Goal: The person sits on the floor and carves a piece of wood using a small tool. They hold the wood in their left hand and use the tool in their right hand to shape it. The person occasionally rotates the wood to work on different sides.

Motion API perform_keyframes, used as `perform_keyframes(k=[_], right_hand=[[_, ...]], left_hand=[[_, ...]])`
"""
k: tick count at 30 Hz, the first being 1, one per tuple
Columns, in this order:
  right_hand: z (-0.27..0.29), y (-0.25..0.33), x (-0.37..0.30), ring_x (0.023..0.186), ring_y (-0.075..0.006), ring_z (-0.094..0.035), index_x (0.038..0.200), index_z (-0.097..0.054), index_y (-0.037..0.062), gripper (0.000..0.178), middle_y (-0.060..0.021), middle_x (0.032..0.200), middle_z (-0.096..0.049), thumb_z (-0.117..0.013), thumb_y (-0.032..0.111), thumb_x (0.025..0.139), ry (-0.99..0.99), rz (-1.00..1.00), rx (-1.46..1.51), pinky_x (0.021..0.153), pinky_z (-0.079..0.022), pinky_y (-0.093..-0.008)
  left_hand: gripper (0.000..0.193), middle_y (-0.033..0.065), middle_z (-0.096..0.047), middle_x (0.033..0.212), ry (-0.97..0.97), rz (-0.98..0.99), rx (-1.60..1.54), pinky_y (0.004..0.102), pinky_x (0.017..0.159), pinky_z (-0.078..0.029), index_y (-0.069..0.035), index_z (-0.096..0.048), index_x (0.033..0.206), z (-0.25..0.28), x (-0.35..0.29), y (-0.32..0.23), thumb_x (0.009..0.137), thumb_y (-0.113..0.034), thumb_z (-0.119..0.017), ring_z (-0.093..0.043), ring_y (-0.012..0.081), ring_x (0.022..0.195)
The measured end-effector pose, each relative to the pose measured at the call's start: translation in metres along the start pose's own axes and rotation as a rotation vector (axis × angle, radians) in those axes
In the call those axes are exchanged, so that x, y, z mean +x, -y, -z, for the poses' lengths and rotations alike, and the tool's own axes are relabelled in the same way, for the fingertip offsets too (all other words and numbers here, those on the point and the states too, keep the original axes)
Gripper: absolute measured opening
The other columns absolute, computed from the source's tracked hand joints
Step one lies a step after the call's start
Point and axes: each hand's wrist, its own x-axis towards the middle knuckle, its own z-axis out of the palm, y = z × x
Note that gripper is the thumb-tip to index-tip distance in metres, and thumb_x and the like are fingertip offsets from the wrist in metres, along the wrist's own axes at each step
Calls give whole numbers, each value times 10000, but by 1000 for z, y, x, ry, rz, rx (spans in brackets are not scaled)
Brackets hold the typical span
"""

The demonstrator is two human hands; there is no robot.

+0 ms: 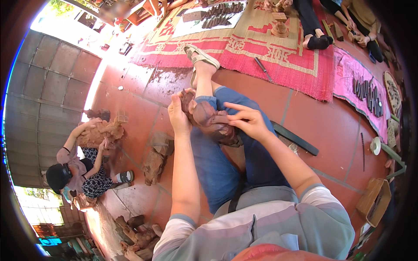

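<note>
Your left hand (179, 116) and right hand (248, 123) both grasping a reddish-brown rounded clay lump (208, 116) on your knee, red woven mat (261, 48) at twelve o'clock.

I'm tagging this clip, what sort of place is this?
Probably a pottery workshop: both hands, left hand and right hand, shape a clay piece, clay lumps sit on the tiled floor.

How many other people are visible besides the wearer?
3: one person kneading clay at left, two seated at the top right, and, only partly in frame; more may be hidden.
</note>
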Motion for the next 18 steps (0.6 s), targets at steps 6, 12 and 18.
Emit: perform_keyframes(k=[6,12,18], right_hand=[[4,48,10,900,-156,-621,861,-691,9,107,-136,1115,-621,-674,12,756,-174,-68,59,729,-498,-270],[-38,45,38,898,-169,-638,858,-689,21,122,-136,1129,-617,-691,55,741,-43,157,-179,736,-508,-281],[0,14,-30,818,-170,-631,832,-695,26,117,-113,1042,-636,-717,43,719,-179,-21,-133,700,-516,-287]], left_hand=[[477,148,-647,870,160,50,-4,242,532,-411,30,-610,960,-1,13,6,944,-412,-431,-500,119,529],[467,127,-654,876,160,130,-34,261,583,-468,21,-611,940,0,25,12,949,-406,-421,-579,151,631],[524,125,-661,877,198,149,-43,246,589,-456,12,-613,938,15,25,14,952,-453,-371,-589,150,662]])
